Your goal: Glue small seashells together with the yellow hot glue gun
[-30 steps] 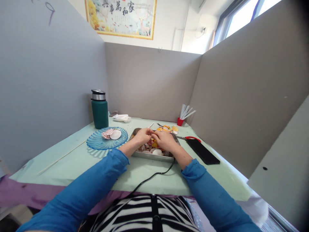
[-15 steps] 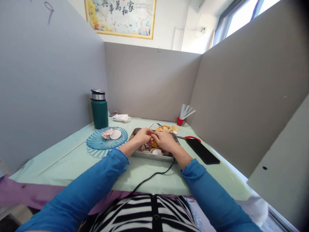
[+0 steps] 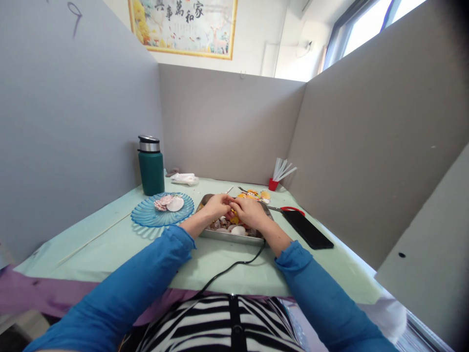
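Observation:
My left hand (image 3: 219,206) and my right hand (image 3: 249,211) meet over a shallow metal tray (image 3: 234,238). Their fingers are bent and pressed together at the tips. Whatever lies between them is hidden by the fingers or too small to name. Below the hands, the tray holds a jumble of brownish pieces, a round white piece (image 3: 238,230) near the front wall and a yellow piece (image 3: 234,220). Behind the right hand lies a pile of yellow, orange and white decorated pieces (image 3: 252,195).
On the left are a blue glass plate (image 3: 141,215) bearing round fabric-like pieces and a green bottle (image 3: 151,173). To the right lie red-handled scissors (image 3: 293,210), a black phone (image 3: 307,230) and a red cup (image 3: 273,185) of white sticks. A black cable (image 3: 227,270) runs toward me. Grey partitions enclose the table.
Both hands stay in the same place over the tray. Only the fingers have shifted slightly against each other.

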Motion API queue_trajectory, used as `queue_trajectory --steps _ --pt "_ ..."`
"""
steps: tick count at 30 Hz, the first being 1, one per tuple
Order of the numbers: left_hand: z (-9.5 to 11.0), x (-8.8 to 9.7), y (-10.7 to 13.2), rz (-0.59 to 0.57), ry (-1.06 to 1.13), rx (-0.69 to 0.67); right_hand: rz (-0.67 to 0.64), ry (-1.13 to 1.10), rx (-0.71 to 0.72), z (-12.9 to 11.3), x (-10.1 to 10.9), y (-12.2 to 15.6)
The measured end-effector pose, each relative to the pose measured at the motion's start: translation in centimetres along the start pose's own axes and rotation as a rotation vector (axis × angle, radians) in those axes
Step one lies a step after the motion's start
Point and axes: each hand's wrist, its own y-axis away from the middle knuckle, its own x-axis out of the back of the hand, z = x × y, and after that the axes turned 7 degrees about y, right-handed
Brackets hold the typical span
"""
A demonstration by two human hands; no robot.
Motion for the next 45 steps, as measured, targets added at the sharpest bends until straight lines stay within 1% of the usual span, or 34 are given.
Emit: queue_trajectory --steps 9,23,30,37,45 --pt "-0.2 0.07 -0.16 -0.036 0.042 -0.026 0.023 0.004 -0.027 0.06 -0.12 -0.1" --pt "-0.13 0.12 -0.16 0.028 0.054 -0.001 0.028 -0.007 -0.056 0.04 -0.18 -0.21" --pt "0.02 0.23 -0.2 0.067 0.071 0.002 0.08 -0.023 -0.044 0.17 -0.41 -0.18" --pt "-0.21 0.32 -0.41 0.044 0.13 -0.008 0.082 -0.022 -0.061 0.17 -0.35 -0.19" --pt "0.35 0.03 -0.2 0.083 0.177 -0.014 0.104 -0.039 -0.051 0.11 -0.4 -0.15"
